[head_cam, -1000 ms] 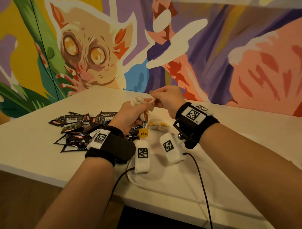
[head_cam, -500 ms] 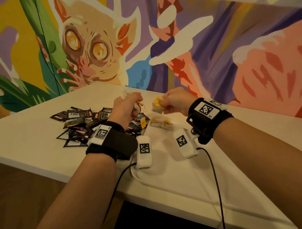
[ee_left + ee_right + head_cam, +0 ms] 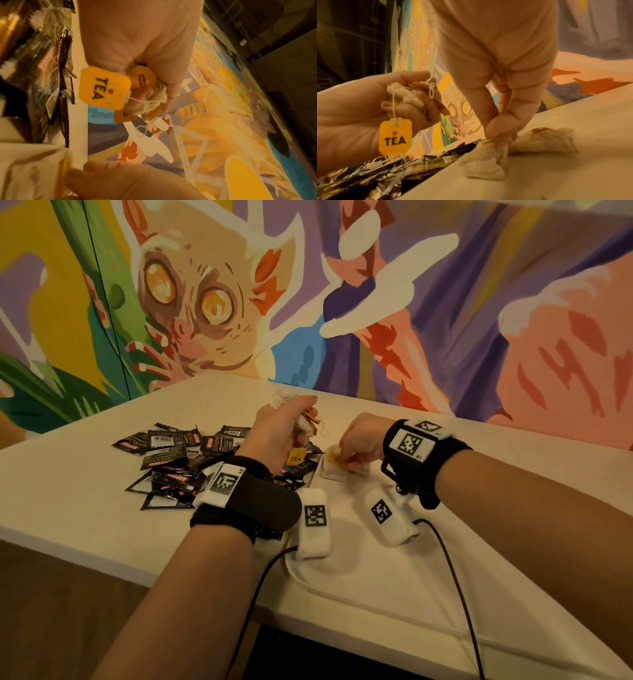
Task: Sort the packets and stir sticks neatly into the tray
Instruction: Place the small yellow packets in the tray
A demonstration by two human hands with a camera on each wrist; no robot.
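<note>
White table (image 3: 85,508) — black sachets (image 3: 171,460) heaped, tea bags (image 3: 334,470) beside.

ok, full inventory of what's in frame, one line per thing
coffee packets: a loose pile, too overlapped to count, black, on the table left of the hands
tea bags in hand: a bunch, count hidden, white with yellow tags, gripped in the left hand
TEA tag: one, yellow, hanging on a string below the left hand
tea bags in tray: at least two, white, lying under the right hand
tray: one, white, on the table's near edge
table: one, white
mural: one, multicoloured, on the wall behind
wrist cameras: two, white with black markers, cabled
left hand: raised, holding the bunch
right hand: low, pinching a tea bag in the tray
</note>
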